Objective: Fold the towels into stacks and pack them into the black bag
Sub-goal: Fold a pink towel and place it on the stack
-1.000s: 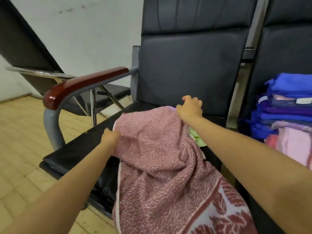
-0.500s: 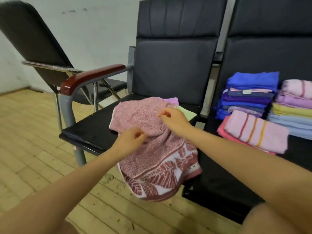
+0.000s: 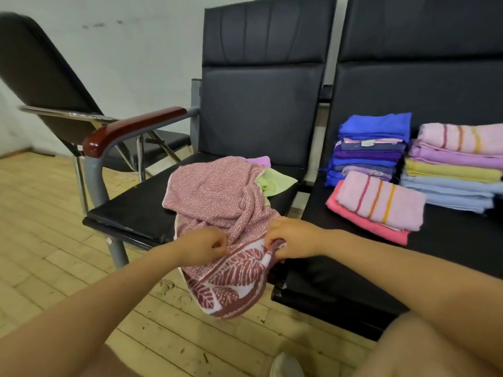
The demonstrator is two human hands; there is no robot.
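Observation:
A maroon-and-white patterned towel [image 3: 217, 197] lies crumpled on the left black seat [image 3: 130, 210], its leaf-printed end hanging over the front edge. My left hand [image 3: 202, 244] grips the towel near that edge. My right hand [image 3: 290, 239] pinches the same towel a little to the right. A green cloth [image 3: 275, 182] and a lilac cloth [image 3: 260, 161] peek out from behind it. Folded towels stand in stacks on the right seat: a blue-purple stack [image 3: 370, 148], a pastel stack [image 3: 457, 167] and a pink striped towel [image 3: 378, 202] on a coral one. No black bag is in view.
A red-brown armrest [image 3: 130, 127] on a grey metal frame borders the left seat. Another black chair [image 3: 54, 85] stands further left. Wooden floorboards [image 3: 49, 240] lie below. My knees show at the bottom corners.
Both hands have come back from the towel's far end to its near part at the seat's front edge. The view has pulled back, bringing the stacks into sight.

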